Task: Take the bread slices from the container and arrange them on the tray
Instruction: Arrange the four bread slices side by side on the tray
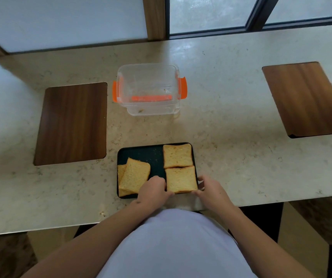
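1. Both hands, left point(154, 189) and right point(209, 189), grip the near-right golden bread slice point(181, 179) by its sides.
2. It lies on the black rectangular tray point(141, 154).
3. Behind stands a clear plastic container point(148, 90) on the tabletop point(231, 121).
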The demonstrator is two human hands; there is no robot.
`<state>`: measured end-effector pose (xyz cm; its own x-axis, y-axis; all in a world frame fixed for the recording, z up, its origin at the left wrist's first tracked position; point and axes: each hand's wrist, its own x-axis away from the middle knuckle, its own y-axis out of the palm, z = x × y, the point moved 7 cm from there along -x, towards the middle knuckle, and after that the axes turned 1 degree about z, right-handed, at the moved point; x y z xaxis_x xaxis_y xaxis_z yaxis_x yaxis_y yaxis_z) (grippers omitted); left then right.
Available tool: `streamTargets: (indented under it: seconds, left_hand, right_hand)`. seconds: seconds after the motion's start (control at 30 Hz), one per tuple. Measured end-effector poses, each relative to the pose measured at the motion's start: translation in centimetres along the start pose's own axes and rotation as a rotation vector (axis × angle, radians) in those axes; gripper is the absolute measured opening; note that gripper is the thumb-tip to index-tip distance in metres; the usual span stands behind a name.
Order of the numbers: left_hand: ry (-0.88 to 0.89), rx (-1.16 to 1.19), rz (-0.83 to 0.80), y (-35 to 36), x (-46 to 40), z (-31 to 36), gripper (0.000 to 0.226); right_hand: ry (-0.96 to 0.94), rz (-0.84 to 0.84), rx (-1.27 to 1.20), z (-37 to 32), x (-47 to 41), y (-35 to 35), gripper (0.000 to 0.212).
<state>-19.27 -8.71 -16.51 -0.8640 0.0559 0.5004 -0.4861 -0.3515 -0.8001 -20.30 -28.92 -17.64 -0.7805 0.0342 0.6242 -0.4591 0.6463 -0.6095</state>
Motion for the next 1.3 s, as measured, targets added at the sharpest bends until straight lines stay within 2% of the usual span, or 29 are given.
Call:
streamTargets:
  seconds: [0.2, 0.37, 0.6, 0.9, 1.3]
  left_hand:
    - [0.003, -0.013, -0.006, 0.2, 0.0, 0.3, 0.028]
    - [-0.027, 0.024, -0.023, 0.3, 0.2, 0.1, 0.028]
    - [-0.031, 0.064, -0.037, 0.4, 0.2, 0.0, 0.026]
    - [-0.062, 0.114, -0.04, 0.3, -0.1, -0.6, 0.027]
    - [-0.059, 0.108, -0.077, 0.7, -0.2, -0.8, 0.027]
  right_hand:
    - [0.028, -0.012, -0.034, 0.8, -0.5, 0.2, 0.044]
    - [0.159, -0.069, -0.248, 1.8, -0.9, 0.8, 0.039]
    - [0.216, -0.102, -0.358, 2.3, -1.3, 0.8, 0.04]
    - [0.168, -0.157, -0.48, 3.0, -1.2, 0.4, 0.037]
    - [0.142, -0.054, -0.521, 3.4, -1.6, 0.2, 0.028]
